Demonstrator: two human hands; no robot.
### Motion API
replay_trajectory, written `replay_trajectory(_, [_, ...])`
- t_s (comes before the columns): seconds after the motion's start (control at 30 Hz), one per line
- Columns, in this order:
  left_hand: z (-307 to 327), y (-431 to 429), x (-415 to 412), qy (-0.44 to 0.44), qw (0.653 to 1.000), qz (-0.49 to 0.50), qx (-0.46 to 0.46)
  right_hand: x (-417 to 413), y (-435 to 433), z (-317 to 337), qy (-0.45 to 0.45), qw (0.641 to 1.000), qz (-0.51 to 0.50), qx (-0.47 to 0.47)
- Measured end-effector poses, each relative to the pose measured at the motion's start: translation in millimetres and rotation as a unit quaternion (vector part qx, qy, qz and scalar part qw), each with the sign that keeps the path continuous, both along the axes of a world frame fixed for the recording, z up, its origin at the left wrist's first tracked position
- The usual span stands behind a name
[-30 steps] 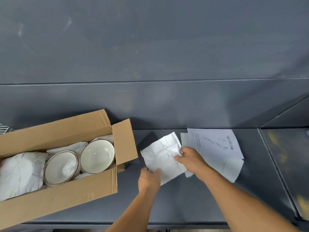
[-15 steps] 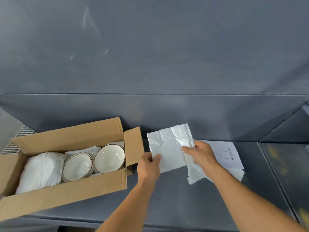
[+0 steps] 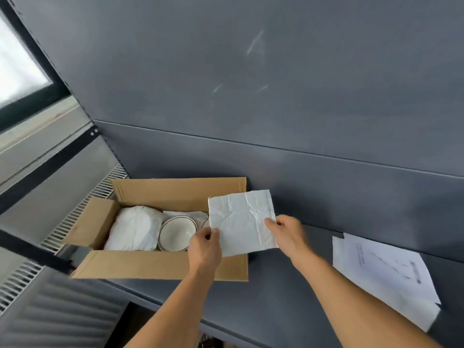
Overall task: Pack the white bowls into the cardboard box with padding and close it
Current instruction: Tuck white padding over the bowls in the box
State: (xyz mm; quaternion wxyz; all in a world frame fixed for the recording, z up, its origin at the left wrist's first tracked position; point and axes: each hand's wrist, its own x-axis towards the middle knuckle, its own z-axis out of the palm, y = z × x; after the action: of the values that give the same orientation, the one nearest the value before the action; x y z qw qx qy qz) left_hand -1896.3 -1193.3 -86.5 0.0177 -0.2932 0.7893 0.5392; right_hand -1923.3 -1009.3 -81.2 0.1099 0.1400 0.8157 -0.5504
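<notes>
over the cardboard box [image 3: 160, 267], left hand [image 3: 204, 244] and right hand [image 3: 285, 231] each pinch the crinkled paper sheet [image 3: 241, 222]; best lay it flat on the bowl [image 3: 177, 232]

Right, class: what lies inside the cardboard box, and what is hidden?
Visible in the cardboard box: a wrapped bundle, one white bowl, padding paper behind it. The crumpled sheet covers the box's right end, hiding whatever is there.
</notes>
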Motion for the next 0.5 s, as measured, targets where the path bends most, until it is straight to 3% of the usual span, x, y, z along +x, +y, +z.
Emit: replay_trajectory(0.5, [-12, -113, -21, -0.023, 0.997, 0.044, -0.055, -31, -104, -28, -0.018, 0.996, 0.071, 0.051])
